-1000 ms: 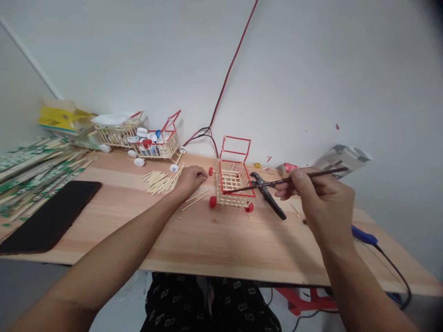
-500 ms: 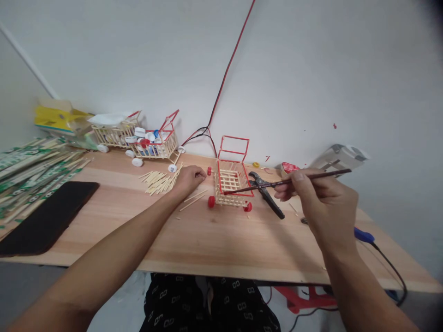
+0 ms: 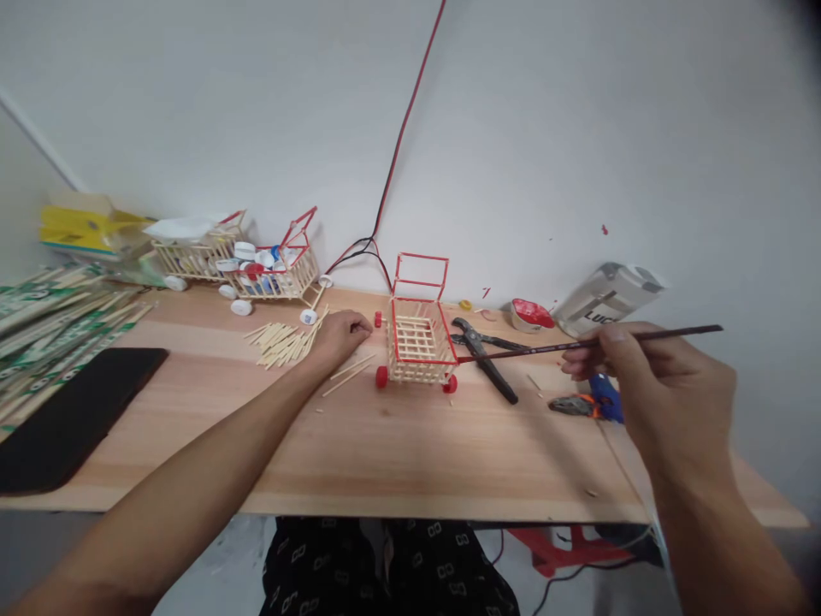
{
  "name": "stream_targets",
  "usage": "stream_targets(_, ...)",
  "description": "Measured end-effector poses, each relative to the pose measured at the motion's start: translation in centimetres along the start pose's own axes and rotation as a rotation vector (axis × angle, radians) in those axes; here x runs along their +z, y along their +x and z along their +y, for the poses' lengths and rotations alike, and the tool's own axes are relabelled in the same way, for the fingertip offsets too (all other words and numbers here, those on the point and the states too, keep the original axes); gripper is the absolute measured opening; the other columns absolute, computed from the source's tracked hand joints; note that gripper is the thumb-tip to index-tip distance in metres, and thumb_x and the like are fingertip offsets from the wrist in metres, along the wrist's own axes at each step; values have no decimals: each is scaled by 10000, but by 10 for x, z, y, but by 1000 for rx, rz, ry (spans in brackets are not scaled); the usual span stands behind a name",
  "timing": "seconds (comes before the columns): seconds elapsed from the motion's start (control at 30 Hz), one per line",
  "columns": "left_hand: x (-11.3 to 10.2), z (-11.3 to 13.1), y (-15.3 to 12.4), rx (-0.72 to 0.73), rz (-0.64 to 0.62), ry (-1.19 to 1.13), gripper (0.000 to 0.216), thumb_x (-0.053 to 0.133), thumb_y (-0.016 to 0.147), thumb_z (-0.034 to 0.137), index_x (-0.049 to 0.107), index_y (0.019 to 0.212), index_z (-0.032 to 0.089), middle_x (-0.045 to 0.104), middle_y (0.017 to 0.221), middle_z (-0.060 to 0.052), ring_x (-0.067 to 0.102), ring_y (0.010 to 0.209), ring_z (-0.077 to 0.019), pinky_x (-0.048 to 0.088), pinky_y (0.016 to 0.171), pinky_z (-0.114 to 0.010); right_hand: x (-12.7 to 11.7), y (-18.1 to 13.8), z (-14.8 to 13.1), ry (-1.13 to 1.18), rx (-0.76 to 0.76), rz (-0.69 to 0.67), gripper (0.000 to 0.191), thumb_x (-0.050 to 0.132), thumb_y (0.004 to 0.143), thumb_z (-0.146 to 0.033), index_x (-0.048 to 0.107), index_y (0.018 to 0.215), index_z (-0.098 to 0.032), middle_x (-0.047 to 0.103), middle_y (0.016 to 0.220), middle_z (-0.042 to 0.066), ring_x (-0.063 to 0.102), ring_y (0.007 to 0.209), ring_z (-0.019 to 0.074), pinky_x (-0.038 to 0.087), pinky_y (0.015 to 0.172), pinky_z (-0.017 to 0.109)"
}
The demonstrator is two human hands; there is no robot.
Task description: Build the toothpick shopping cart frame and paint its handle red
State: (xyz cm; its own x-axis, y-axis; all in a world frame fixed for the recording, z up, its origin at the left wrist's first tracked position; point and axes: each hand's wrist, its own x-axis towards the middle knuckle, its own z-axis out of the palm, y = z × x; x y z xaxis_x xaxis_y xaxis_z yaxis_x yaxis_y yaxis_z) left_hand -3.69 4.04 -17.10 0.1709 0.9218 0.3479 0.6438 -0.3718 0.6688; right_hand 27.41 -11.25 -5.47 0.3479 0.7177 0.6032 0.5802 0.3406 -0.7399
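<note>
A miniature shopping cart (image 3: 420,364) of thin wooden sticks stands in the middle of the table, with a red-painted rim, red handle frame and red wheels. My right hand (image 3: 667,385) grips a thin dark paintbrush (image 3: 552,348), held nearly level. The brush's red tip is at the cart's front right corner. To the left of the cart, my left hand (image 3: 343,335) rests on the table with its fingers curled in, nothing visible in them. Beside it lie a pile of short sticks (image 3: 279,344) and a few loose ones (image 3: 350,376).
Black-handled pliers (image 3: 484,364) lie right of the cart, near a small cup of red paint (image 3: 531,315). Blue-handled pliers (image 3: 574,405) lie by my right wrist. Two more stick carts (image 3: 282,278) stand back left. A black phone (image 3: 83,419) and bagged sticks (image 3: 57,334) lie left.
My right hand has moved right, taking the brush tip from the left part of the cart's front rim to its right corner. My left hand stays beside the cart; the view has shifted slightly.
</note>
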Motion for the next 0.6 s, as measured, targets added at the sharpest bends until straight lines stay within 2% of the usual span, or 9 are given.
stream_targets(0.13,0,0,0,3,-13,-2,136,600,728,129,727,759,167,725,811,-44,629,776,-183,434,709,-281,0,5,3,49,18,28,230,657,845,-368,695,791,-148,674,678,40,663,582,158,563,548,272)
stream_targets(0.37,-1,-1,1,-1,-21,12,124,609,721,143,726,757,166,718,795,-41,622,756,-178,436,692,-277,19,19,17,165,48,-38,243,655,838,-381,693,786,-146,678,678,42,672,598,171,555,528,273)
stream_targets(0.47,-3,2,-1,7,11,-7,127,601,725,145,720,761,172,715,794,-36,623,762,-176,443,699,-278,20,30,24,206,0,54,224,641,848,-372,709,839,-159,688,694,51,681,622,175,531,517,259)
stream_targets(0.6,-6,7,-2,-15,129,-88,121,598,743,169,716,767,176,711,804,-33,622,765,-170,460,718,-280,7,48,42,223,-33,202,182,655,831,-343,712,863,-174,706,741,76,686,646,176,505,513,250)
